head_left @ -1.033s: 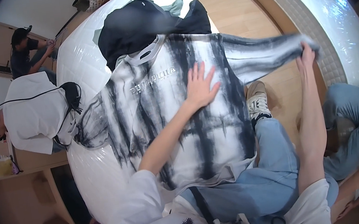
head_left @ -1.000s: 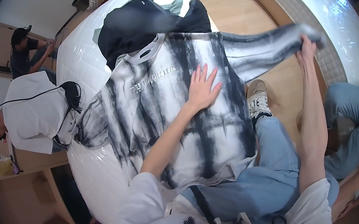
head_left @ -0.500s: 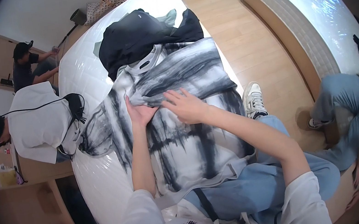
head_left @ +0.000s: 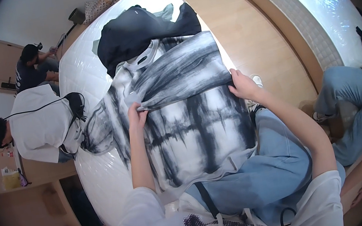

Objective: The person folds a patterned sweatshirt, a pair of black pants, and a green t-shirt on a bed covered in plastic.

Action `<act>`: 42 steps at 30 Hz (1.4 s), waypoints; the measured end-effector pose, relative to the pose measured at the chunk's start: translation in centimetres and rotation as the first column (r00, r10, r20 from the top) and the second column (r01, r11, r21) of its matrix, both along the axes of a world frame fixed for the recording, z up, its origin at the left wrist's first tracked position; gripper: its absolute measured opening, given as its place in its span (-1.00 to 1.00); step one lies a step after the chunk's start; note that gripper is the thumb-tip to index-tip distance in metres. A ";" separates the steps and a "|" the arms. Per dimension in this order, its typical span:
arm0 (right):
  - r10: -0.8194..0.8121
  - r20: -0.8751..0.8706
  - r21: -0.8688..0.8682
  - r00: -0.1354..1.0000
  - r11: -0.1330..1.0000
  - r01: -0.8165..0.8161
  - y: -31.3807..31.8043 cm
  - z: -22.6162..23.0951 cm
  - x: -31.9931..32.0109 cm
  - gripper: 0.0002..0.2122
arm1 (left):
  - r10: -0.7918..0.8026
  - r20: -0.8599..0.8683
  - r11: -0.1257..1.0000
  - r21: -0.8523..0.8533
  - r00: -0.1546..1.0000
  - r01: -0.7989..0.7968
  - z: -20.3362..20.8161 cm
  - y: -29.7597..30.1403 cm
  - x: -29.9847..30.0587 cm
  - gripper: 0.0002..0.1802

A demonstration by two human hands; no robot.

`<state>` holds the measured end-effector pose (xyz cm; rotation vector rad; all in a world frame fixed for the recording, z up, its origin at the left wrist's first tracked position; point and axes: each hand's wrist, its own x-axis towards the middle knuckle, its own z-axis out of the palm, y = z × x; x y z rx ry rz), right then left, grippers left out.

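A black-and-white tie-dye sweatshirt (head_left: 197, 129) lies spread in front of me, its neckline at the far end and its hem by my lap. One sleeve (head_left: 179, 69) is laid across the chest, slanting up to the right. My left hand (head_left: 136, 116) pinches the cuff end of that sleeve. At the garment's right edge, my right hand (head_left: 245, 85) grips the sleeve's lower fold between thumb and fingers. The other sleeve (head_left: 98, 130) stretches out to the left.
The sweatshirt rests on a plastic-wrapped mattress (head_left: 83, 69). Dark clothes (head_left: 138, 32) are heaped beyond its neckline. Two people (head_left: 32, 72) sit at the left. Another wrapped mattress (head_left: 315, 8) stands at the right, with a person in jeans (head_left: 342, 112) nearby.
My right hand has moved right, from the middle of the chest to the garment's right edge. The laid-over sleeve looks straighter along its lower edge. My left hand has shifted slightly nearer me.
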<state>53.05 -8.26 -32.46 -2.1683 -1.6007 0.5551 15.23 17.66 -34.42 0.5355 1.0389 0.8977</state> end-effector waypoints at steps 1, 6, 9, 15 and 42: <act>0.027 0.010 0.050 1.000 0.998 -0.028 -0.6 -0.5 0.0 -0.66 | -0.017 0.004 0.999 -0.038 1.000 0.018 0.4 -0.2 -0.6 -0.79; -0.121 -0.065 0.183 0.991 0.974 0.131 0.5 -1.4 -0.6 -0.72 | -0.151 -0.394 0.984 0.030 0.907 0.177 0.5 2.2 -4.7 -0.85; -0.153 0.004 0.206 0.988 0.967 0.149 0.6 0.0 -0.1 -0.75 | -0.010 -0.744 0.917 0.260 0.668 0.303 1.5 3.1 -3.6 -0.77; -0.090 0.222 -0.036 0.971 0.994 0.100 0.3 0.2 -2.2 -0.78 | 0.166 -0.984 0.828 0.102 -0.067 0.552 0.5 4.4 -5.0 -0.52; -0.049 0.121 0.164 0.991 0.986 0.029 -9.6 -2.7 -2.5 -0.54 | 0.346 -0.927 0.079 0.180 0.143 0.980 1.1 -14.9 6.7 -0.30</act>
